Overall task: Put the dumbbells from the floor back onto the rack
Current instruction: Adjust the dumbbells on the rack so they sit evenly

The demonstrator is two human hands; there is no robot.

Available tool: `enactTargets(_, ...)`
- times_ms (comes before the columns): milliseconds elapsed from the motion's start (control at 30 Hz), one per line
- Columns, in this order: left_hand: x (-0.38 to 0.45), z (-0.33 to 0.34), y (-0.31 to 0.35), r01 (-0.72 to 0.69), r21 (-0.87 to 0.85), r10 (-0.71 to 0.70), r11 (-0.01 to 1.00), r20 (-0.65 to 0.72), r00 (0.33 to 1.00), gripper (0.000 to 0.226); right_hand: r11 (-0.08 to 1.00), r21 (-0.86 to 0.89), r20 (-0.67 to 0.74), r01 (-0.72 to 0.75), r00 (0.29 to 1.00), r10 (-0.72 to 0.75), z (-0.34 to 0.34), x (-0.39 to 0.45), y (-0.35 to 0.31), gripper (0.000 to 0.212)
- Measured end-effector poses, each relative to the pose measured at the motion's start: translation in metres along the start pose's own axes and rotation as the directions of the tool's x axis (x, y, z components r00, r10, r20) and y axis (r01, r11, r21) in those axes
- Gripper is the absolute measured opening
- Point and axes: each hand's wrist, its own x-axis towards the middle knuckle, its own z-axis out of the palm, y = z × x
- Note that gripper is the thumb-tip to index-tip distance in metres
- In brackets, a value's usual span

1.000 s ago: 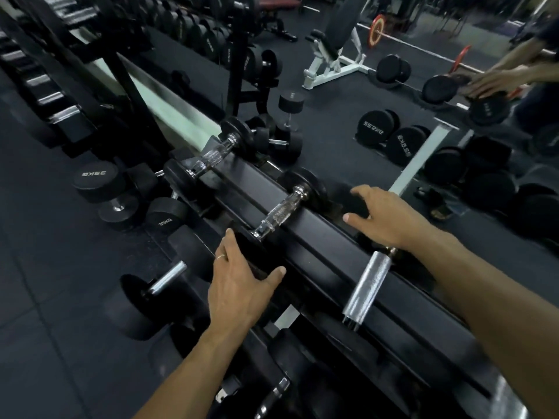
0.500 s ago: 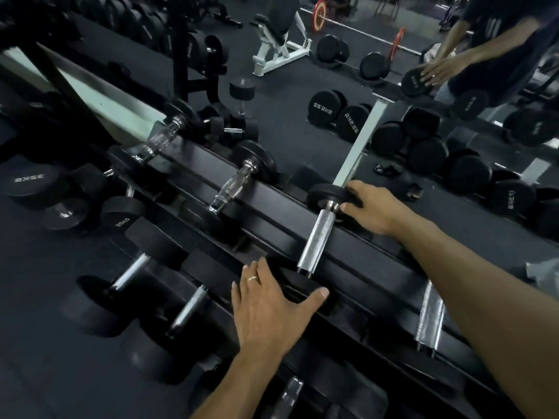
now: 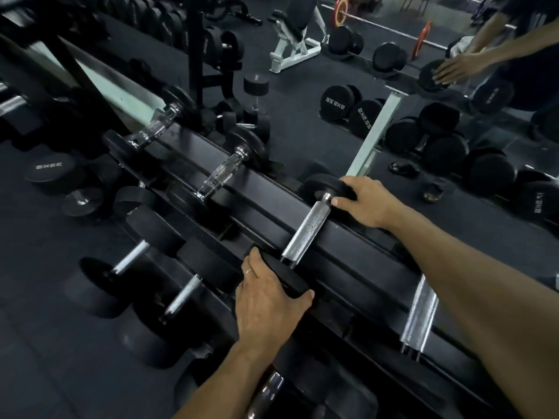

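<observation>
A black dumbbell with a knurled silver handle [image 3: 307,234] lies across the top rails of the black rack [image 3: 348,258]. My left hand [image 3: 266,300] clasps its near head, fingers wrapped over the rim. My right hand [image 3: 366,201] grips its far head at the rack's back edge. Two more dumbbells [image 3: 220,173] [image 3: 154,128] lie on the same tier to the left, and another handle [image 3: 419,316] shows under my right forearm. Lower tiers hold bigger dumbbells [image 3: 181,294].
A mirror behind the rack reflects the rubber floor, loose dumbbells [image 3: 335,101], a white bench [image 3: 296,40], a barbell with red plates and a person's reflected arms [image 3: 453,68]. A large dumbbell marked 35KG [image 3: 48,170] stands on the floor at left.
My view shifted right along the rack. Both hands closed onto the heads of the silver-handled dumbbell, the left from flat on the rail, the right from just touching.
</observation>
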Motion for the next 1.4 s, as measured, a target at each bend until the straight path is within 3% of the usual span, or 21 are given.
enactTargets(433, 0.002, 0.001, -0.005, -0.028, -0.018, 0.028, 0.999, 0.006, 1.000, 0.124, 0.995, -0.048, -0.016, -0.090, 0.996, 0.090, 0.004, -0.008, -0.001, 0.022)
enactTargets(567, 0.001, -0.004, -0.012, -0.056, -0.161, 0.071, 0.985, 0.091, 0.993, 0.125, 0.975, -0.161, 0.011, -0.152, 0.988, 0.155, 0.001, -0.026, 0.000, 0.046)
enactTargets(733, -0.018, -0.009, -0.010, -0.104, -0.145, 0.114, 0.984, 0.064, 0.991, 0.123, 0.952, -0.278, 0.003, -0.126, 0.991, 0.132, -0.017, -0.063, 0.000, 0.063)
enactTargets(1133, -0.120, 0.055, 0.054, -0.192, -0.100, 0.190, 0.976, -0.029, 0.981, 0.104, 0.962, -0.262, -0.047, -0.075, 0.997, 0.065, -0.057, -0.147, 0.064, 0.056)
enactTargets(1400, -0.148, 0.100, 0.101, -0.040, -0.106, 0.049, 0.994, 0.089, 0.995, 0.125, 0.981, -0.128, -0.019, -0.144, 0.990, 0.143, -0.063, -0.164, 0.107, 0.057)
